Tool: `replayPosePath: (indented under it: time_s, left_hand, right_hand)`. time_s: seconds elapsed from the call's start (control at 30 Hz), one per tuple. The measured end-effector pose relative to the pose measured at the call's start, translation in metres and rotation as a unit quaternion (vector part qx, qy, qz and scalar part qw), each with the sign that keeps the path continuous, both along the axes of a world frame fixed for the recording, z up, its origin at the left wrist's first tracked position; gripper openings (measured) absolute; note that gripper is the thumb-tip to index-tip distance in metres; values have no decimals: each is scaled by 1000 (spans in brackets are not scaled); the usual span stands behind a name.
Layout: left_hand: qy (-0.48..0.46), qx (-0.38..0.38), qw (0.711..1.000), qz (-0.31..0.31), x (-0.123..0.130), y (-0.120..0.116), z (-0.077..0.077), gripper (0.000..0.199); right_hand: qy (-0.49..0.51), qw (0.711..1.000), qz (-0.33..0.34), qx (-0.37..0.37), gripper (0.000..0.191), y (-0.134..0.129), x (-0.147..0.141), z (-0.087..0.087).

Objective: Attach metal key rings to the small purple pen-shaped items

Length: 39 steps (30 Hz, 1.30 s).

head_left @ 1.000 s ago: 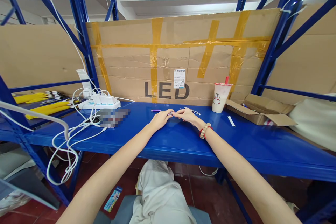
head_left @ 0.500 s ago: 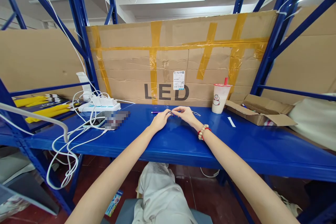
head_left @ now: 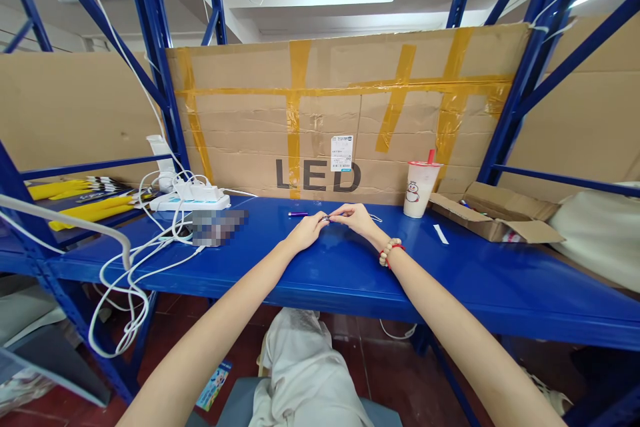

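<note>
Both hands meet over the blue table (head_left: 345, 280), near its back edge. My left hand (head_left: 309, 230) is closed, its fingertips pinching a small dark, shiny piece (head_left: 325, 218) too tiny to identify. The closed fingertips of my right hand (head_left: 354, 218) touch the other side of that same piece. A purple pen-like stick (head_left: 298, 214) lies just behind my left hand. Beside my right hand, a thin metallic loop (head_left: 375, 218) rests on the table, partly hidden by the hand.
A cup with a red straw (head_left: 419, 190), a white strip (head_left: 441, 234) and an open cardboard box (head_left: 493, 213) are on the right. At left are a power strip (head_left: 193, 200), tangled white cables (head_left: 131, 280) and yellow-handled tools (head_left: 93, 213). Cardboard (head_left: 240, 127) stands behind.
The fingers of both hands have shifted slightly around the small piece. More of the metallic loop is now covered by my right hand. The view has moved a little.
</note>
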<state>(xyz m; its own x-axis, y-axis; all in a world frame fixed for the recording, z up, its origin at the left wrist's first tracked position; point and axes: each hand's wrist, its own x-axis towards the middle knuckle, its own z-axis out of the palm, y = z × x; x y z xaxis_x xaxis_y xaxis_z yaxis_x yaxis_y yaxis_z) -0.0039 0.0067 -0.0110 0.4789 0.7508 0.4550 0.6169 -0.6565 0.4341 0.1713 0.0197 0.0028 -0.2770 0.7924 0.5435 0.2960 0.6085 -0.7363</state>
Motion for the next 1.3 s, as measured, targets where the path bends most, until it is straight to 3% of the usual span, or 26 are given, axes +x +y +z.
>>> replayPosePath:
  time_s: [0.23,0.5,0.87,1.3]
  left_hand:
    - [18,24,999,-12,-1,-7,2,23]
    - [12,51,998,-19,-2,-9,5,22]
    - [-22,42,998,-32,-1,-10,5,22]
    - [-43,31,999,3,1,-3,1,24]
  right_hand:
    - [-23,999,0,28,34,1,3,-4]
    - [-41,999,-6,-5,35,2,4,-6]
    - [11,997,-27,-67,41,-14,-11,3]
    - [-6,996,-11,-91,43,-9,-8,2]
